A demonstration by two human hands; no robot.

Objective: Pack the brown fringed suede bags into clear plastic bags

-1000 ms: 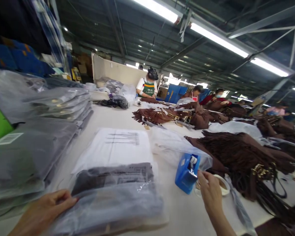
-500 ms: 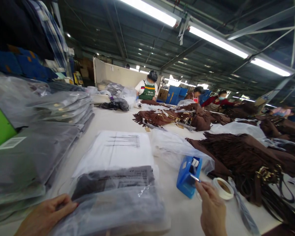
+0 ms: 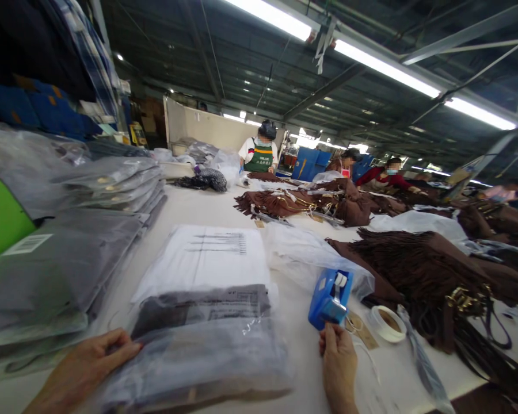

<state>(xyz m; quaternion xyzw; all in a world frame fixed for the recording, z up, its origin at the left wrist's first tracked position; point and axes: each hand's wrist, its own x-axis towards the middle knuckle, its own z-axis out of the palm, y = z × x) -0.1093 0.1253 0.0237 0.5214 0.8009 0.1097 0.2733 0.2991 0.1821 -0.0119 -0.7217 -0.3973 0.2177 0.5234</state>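
My left hand lies on the left edge of a clear plastic bag holding a folded dark grey garment, fingers bent and pressing it to the table. My right hand is closed in a pinch just in front of the blue tape dispenser, holding a strip of clear tape that I can barely make out. A white tape roll lies to the right of that hand. A flat white bag with printed text sits behind the grey bag.
Stacks of bagged grey garments fill the left side. Brown fringed bags with straps and gold hardware cover the right. A crumpled clear bag lies behind the dispenser. Other people work at the far end of the white table.
My right hand has drawn back from the dispenser toward me and to the left, staying pinched. My left hand has stayed on the grey bag.
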